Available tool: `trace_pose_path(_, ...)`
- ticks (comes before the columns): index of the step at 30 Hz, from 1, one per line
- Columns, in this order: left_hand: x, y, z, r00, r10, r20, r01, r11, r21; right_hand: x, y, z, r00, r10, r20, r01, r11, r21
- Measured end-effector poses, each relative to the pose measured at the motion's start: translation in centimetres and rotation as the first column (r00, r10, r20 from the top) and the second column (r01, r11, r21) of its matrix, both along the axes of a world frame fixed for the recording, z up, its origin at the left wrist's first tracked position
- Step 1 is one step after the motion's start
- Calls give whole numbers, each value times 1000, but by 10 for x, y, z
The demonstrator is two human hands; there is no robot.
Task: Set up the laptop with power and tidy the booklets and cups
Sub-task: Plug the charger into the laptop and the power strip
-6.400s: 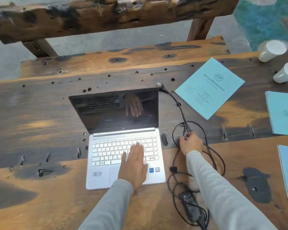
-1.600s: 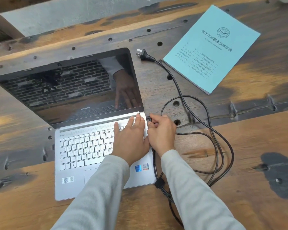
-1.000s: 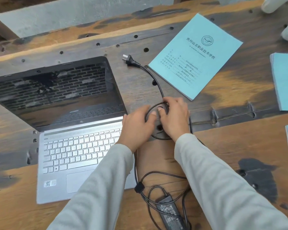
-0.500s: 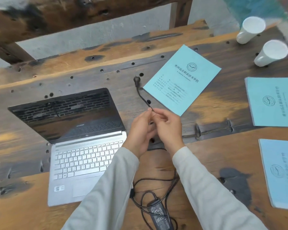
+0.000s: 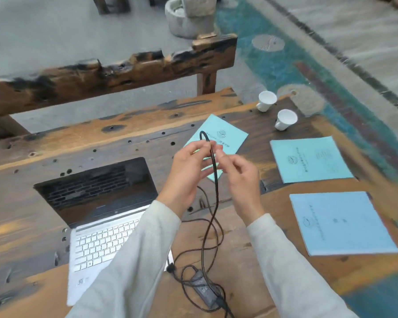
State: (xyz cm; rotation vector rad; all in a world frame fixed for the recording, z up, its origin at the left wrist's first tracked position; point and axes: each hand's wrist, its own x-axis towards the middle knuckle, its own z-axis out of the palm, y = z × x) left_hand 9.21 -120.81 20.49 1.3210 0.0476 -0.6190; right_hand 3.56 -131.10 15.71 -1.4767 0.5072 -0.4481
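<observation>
Above the desk (image 5: 21,203), between your two lifted hands, the black power cable (image 5: 216,193) hangs nearly upright. Its top bends over in a small hook that stands clear of your fingertips. Your left hand (image 5: 189,173) pinches it just under that hook. Your right hand (image 5: 239,177) sits just beside it with fingers loosely curled, and it is unclear whether it grips the cable.

Below your hands the cable runs down to the desk, lies in several loops and reaches one power brick (image 5: 203,288) near the front edge. Left of the loops stands one open laptop (image 5: 106,203), its dark screen facing you and its silver keyboard partly under your left sleeve.

Three pale blue booklets lie flat:
- the far booklet (image 5: 230,136), partly behind your hands
- the middle booklet (image 5: 310,159), to the right
- the near booklet (image 5: 340,223), below it and apart

Near the desk's far right corner are two white cups, the far cup (image 5: 265,101) and the near cup (image 5: 285,119). Their mouths are turned toward you and show white insides.
</observation>
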Motion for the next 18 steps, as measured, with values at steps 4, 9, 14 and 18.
trace_pose_path(4,-33,3,53,978,-142,150,152,987,-58,-30,-6,55,992,-122,28,118,986,117)
trace_pose_path(9,-96,18,104,872,-341,350,386,920,-66,-76,-2,131,999,-32,32,18,929,369)
trace_pose_path(14,-158,33,129,773,-461,435,545,834,-84,-150,11,187,984,-99,149,7,853,522)
trace_pose_path(18,-205,40,133,666,-557,496,666,743,-60,-212,20,202,950,-254,181,123,838,531)
